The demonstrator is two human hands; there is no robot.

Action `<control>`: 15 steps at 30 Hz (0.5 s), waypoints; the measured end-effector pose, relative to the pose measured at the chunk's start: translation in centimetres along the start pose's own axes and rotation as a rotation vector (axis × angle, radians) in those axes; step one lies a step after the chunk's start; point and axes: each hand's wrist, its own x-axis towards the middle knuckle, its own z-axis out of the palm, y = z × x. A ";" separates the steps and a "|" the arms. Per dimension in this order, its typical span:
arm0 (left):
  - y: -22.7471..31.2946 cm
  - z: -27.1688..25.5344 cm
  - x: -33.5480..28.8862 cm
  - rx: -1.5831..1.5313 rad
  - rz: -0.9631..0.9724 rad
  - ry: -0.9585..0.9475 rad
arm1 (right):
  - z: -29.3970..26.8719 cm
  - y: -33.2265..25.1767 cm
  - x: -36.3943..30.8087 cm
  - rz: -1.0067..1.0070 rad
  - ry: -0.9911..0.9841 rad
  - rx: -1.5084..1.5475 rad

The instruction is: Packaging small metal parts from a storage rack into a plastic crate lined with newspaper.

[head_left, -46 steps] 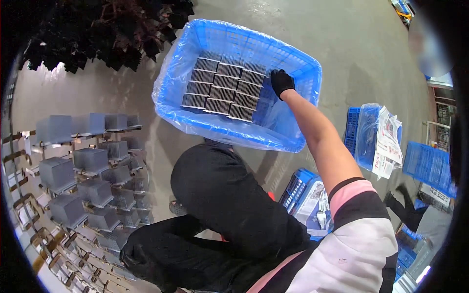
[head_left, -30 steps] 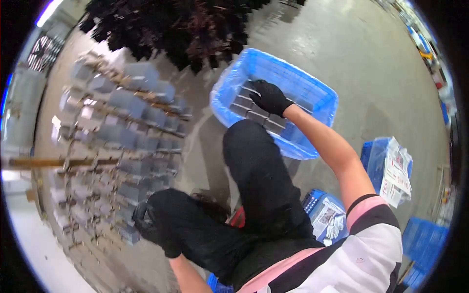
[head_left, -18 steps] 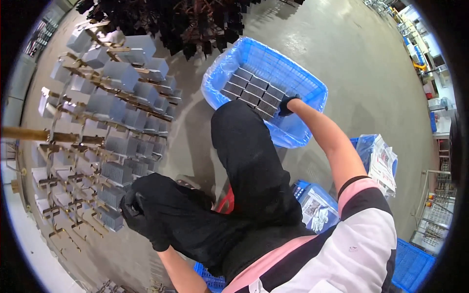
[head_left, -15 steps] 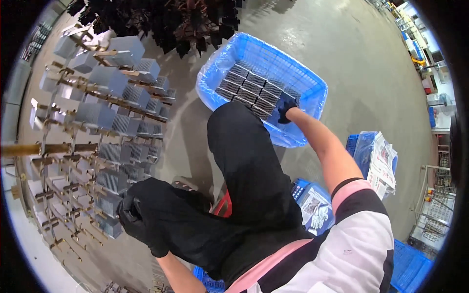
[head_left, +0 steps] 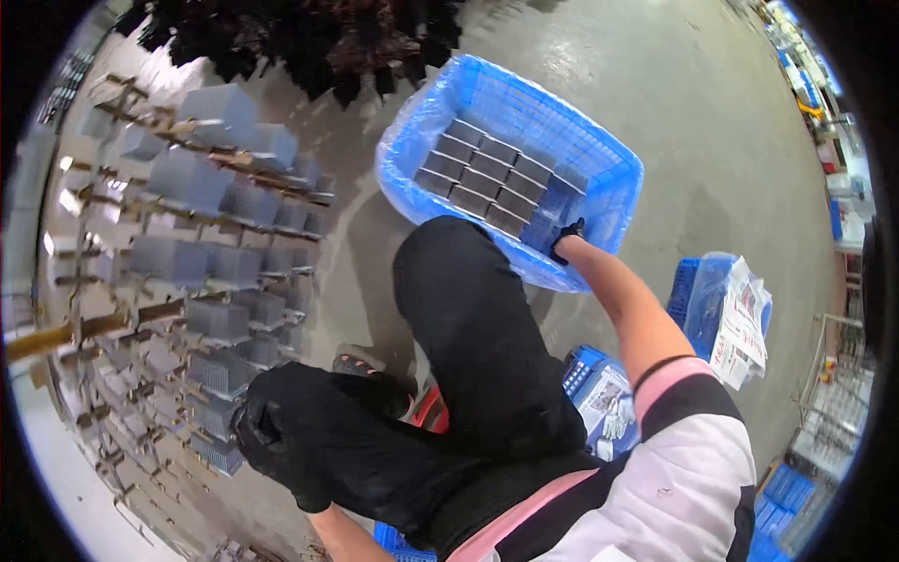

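My right hand, in a black glove, is inside a blue plastic basket lined with clear film. Its fingers look apart, and no thing shows in them. Rows of dark finned heat sinks lie side by side in the basket, left of this hand. One more heat sink sits at the end of the upper row. My left hand, also black-gloved, is curled on my left knee, with nothing visible in it. Close beside it hang heat sinks on a metal rack.
Dark pieces hang in a cluster beyond the basket. To the right stands a blue crate with film and printed paper. Nearer me, another blue box has white gloves on it. More blue crates are at lower right.
My right hand has drawn back from the heat sinks toward the basket's near right side. The heat sink at the upper row's end shows more fully. My left hand stays on the knee.
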 end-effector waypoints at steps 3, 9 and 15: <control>-0.7 -0.5 -0.4 0.078 -0.011 0.014 | -2.3 0.5 -6.4 -0.231 0.474 0.082; -1.2 -0.1 -0.5 -0.204 -0.138 0.254 | -10.5 5.6 -24.5 -0.450 1.358 0.339; -4.2 -4.9 -4.4 -0.384 -0.566 0.280 | -17.4 -2.3 -46.7 -1.173 1.813 0.760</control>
